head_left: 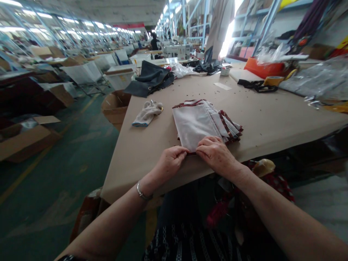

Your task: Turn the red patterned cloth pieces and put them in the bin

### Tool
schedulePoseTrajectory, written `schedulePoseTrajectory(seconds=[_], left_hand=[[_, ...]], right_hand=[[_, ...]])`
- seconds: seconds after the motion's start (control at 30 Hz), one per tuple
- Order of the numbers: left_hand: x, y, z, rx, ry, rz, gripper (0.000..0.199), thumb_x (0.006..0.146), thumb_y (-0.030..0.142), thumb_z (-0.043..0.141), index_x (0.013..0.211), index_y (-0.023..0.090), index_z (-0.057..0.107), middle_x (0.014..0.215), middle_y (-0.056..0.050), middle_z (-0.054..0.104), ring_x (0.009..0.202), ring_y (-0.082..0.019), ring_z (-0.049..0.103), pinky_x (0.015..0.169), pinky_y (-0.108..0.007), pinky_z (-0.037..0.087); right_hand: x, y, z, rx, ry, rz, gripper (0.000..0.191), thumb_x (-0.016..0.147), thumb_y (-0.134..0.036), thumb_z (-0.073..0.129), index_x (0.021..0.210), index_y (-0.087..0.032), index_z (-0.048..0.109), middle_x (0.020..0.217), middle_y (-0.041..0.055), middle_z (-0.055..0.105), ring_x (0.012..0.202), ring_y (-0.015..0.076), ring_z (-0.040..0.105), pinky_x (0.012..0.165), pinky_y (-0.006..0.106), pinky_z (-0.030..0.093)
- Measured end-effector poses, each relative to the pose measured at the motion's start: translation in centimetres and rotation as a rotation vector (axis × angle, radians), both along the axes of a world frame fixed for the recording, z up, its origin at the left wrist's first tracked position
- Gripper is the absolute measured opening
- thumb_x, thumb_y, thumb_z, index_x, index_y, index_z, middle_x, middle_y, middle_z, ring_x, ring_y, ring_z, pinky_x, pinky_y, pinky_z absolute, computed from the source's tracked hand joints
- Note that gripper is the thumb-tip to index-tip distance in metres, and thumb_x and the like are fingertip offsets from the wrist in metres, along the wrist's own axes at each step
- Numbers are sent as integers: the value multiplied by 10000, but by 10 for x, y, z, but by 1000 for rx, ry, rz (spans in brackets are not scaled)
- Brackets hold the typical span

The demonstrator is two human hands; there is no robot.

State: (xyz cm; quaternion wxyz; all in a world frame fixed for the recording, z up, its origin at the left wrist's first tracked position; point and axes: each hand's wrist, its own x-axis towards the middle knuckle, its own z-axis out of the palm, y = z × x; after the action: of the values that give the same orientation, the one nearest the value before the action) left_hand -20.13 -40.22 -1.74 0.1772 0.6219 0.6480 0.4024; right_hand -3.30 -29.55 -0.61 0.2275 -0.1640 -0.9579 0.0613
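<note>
A stack of folded whitish fabric pieces with dark red-brown patterned edging (194, 117) lies near the front edge of the table. My left hand (174, 157) pinches the near left corner of the top fabric piece between thumb and fingers. Just to its right, my right hand (213, 150) grips the same near edge, fingers curled over it. Behind and right of my right hand, layered edges of the other pieces fan out (233, 128). Most of the near trim is hidden under my fingers.
Left of the stack lies a knitted work glove (148, 113). Dark cloth (150, 78) is heaped at the table's far left corner, above a cardboard box (115, 105). An orange container (262, 68), black straps (254, 85) and clear plastic (319, 79) occupy the far right.
</note>
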Motion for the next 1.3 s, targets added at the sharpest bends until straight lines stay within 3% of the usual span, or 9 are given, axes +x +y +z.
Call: schedulePoseTrajectory(seconds=[0.27, 0.4, 0.7, 0.83, 0.97, 1.03, 1.1, 1.2, 1.3], left_hand=[[1, 0, -3, 14, 78, -2, 227, 800, 83, 496, 818, 152, 712, 809, -53, 730, 748, -154, 656, 700, -254, 497], [2, 1, -6, 58, 137, 36, 197, 768, 75, 520, 792, 160, 696, 767, -41, 709, 704, -150, 637, 664, -258, 484], [10, -3, 3, 165, 195, 180, 125, 733, 73, 529, 719, 179, 595, 693, 4, 612, 630, -115, 559, 575, -222, 411], [11, -8, 6, 210, 335, 241, 122, 745, 80, 503, 729, 189, 555, 730, -11, 574, 670, -138, 547, 594, -243, 417], [12, -7, 2, 170, 438, 237, 143, 764, 86, 475, 784, 190, 572, 792, -36, 580, 734, -168, 563, 660, -279, 446], [17, -4, 1, 135, 328, 218, 161, 753, 87, 471, 794, 188, 590, 796, -41, 594, 749, -176, 574, 675, -288, 458], [28, -1, 3, 107, 27, 230, 163, 752, 102, 467, 798, 188, 597, 750, -27, 600, 705, -165, 576, 640, -280, 470], [58, -4, 8, 38, -634, 217, 64, 774, 195, 519, 819, 195, 565, 700, 4, 608, 615, -145, 577, 522, -246, 478], [96, -12, 5, -97, -1092, 109, 156, 753, 304, 636, 806, 191, 542, 673, 18, 613, 578, -134, 582, 499, -251, 513]], right_hand=[[2, -3, 2, -40, -9, 16, 194, 914, -235, 549, 795, -193, 697, 912, 25, 662, 956, 185, 522, 917, 344, 331], [-1, -10, 10, -58, -17, -18, 162, 911, -273, 546, 903, -193, 687, 963, 34, 660, 975, 195, 524, 924, 352, 336], [-20, -19, 19, 162, -183, -117, 136, 895, -205, 523, 859, -166, 648, 920, 97, 627, 945, 250, 516, 871, 393, 357], [-6, -1, 32, 236, -136, -287, 237, 853, -94, 484, 1020, -164, 637, 1084, 134, 597, 1024, 292, 501, 851, 418, 389], [22, 1, 45, 129, -49, -471, 437, 774, -66, 507, 1200, -148, 563, 1070, 148, 590, 986, 295, 539, 802, 396, 448], [37, -12, 44, 55, 3, -424, 489, 760, -58, 495, 1239, -148, 523, 1042, 128, 612, 965, 272, 567, 806, 375, 467], [53, -31, 33, 16, 35, -362, 475, 755, -30, 471, 1212, -142, 533, 1022, 114, 636, 946, 250, 587, 824, 362, 474], [77, -59, -2, -57, -60, -375, 375, 777, 8, 417, 1063, -139, 610, 910, 97, 663, 851, 234, 615, 769, 343, 485], [103, -81, -48, -318, -200, -416, 382, 784, 29, 361, 923, -172, 654, 808, 66, 673, 742, 205, 632, 670, 299, 473]])
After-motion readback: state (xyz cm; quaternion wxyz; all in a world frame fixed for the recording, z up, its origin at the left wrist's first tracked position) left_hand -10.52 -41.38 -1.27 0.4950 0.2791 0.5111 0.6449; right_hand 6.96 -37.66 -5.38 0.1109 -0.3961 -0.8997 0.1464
